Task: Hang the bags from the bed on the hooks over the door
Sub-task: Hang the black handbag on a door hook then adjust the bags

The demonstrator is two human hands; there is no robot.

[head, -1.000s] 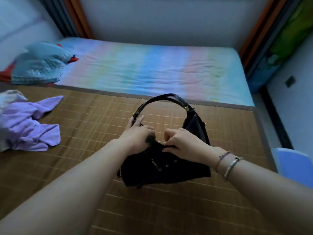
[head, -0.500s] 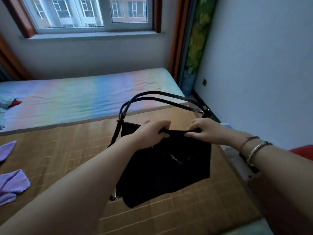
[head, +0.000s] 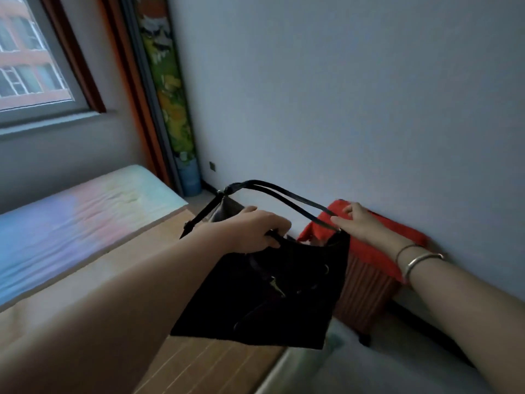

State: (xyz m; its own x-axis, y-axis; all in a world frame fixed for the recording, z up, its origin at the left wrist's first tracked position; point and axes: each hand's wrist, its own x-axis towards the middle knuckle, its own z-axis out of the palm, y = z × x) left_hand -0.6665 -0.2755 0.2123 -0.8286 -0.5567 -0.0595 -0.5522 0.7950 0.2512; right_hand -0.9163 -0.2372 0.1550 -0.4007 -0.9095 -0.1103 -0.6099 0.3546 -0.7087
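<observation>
We're holding the black bag [head: 272, 288] off the bed [head: 85, 211]; left hand [head: 255, 228] clenching its top edge; right hand [head: 358, 223] spread, barely touching the strap [head: 287, 196]; one-handed grip risking a tilt or drop.

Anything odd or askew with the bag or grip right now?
Nothing looks damaged or spilled. The black bag hangs tilted because only the left hand grips its top edge; the right hand is open beside the strap. No door or hooks are in view.
</observation>
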